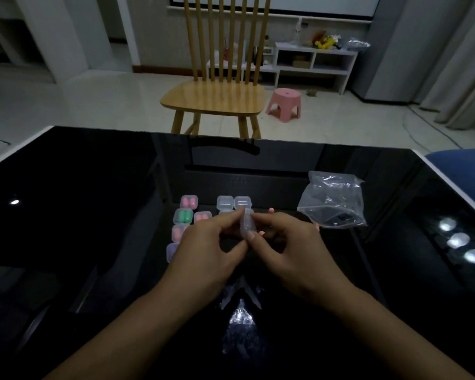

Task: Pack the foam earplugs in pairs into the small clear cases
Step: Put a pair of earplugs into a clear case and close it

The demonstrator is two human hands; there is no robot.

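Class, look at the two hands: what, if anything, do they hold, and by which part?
Both the left hand and the right hand pinch one small clear case by its edges, above the table.

The worktop [93,215] was glossy black and mirror-smooth, the small cases [225,202] were clear, faintly frosted plastic, the bag [332,200] was thin crinkled clear film, the chair [214,97] was smooth varnished wood, and the stool [284,104] was matt pink plastic.
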